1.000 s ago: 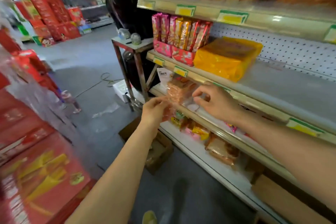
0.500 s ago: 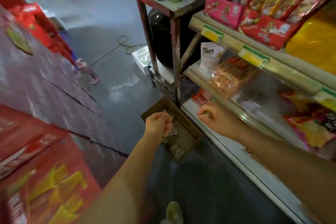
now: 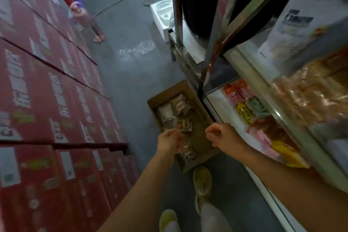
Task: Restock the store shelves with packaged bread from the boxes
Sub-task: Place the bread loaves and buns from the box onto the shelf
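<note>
I am bent over the box (image 3: 197,98) on the floor, because that is where the bread packs (image 3: 174,110) are. The box sits right next to the bottom shelf (image 3: 222,103), so I only have a short way to carry things. My left hand (image 3: 170,142) is low over the middle of the box, with its fingers curled in. It looks like it is pinching the edge of a clear bread pack (image 3: 185,126), but the picture is blurry there, so I cannot tell for sure if I have got hold of it. My right hand (image 3: 219,135) hangs over the right side of the box, near the shelf. Its fingers are curled up and there is nothing in them. I think it is waiting to help lift a pack. More packs lie flat at the far end of the box, so there is plenty left to put out. The bottom shelf already has bright bags of snacks (image 3: 244,105) on it, and the shelf above holds a big clear bag of bread (image 3: 308,96). Behind me, on my left, red boxes (image 3: 47,100) are piled up high. My shoes (image 3: 202,179) are close to the box, so I must not step on it.
</note>
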Tool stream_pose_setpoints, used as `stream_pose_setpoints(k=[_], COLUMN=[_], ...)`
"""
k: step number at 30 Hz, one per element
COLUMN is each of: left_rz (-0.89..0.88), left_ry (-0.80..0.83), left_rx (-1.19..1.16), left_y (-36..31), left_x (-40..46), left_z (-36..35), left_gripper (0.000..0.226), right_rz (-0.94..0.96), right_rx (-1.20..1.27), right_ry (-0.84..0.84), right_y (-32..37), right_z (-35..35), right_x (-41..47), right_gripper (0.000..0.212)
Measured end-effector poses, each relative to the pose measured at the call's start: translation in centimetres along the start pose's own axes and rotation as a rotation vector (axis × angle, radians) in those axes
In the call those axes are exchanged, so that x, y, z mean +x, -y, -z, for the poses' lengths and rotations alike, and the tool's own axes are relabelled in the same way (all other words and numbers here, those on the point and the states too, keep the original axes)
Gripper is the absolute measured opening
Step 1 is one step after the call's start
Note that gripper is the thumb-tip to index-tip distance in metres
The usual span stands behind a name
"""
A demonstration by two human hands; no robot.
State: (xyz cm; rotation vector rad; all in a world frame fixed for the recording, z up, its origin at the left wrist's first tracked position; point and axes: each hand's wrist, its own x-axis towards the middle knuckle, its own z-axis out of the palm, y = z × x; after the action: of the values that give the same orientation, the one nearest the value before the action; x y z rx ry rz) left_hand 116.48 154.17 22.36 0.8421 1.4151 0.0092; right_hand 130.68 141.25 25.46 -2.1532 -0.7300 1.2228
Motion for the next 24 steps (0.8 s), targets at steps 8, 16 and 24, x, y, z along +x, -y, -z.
stream_pose_setpoints(k=[8,16,24], left_rz=[0.186,0.315,0.547], left_ry=[0.003,-0.06,-0.205], left_rx=[-0.062,-0.127,-0.247], left_y=[6.0,15.4,25.1], left_x=[13.8,26.1,37.5], left_z=[-2.6,-4.8,-7.1], left_gripper=[0.026,0.047,0.085], right_rz=[-0.19,-0.404,-0.556], right_rx=[0.027,0.048,0.021], right_ry=[0.06,0.157,0.172], right_y=[-8.9,-19.0,-25.5], right_z=[-5.7,-15.1,-21.3], right_x=[12.4,21.8,27.4], right_gripper=[0.015,0.005,0.037])
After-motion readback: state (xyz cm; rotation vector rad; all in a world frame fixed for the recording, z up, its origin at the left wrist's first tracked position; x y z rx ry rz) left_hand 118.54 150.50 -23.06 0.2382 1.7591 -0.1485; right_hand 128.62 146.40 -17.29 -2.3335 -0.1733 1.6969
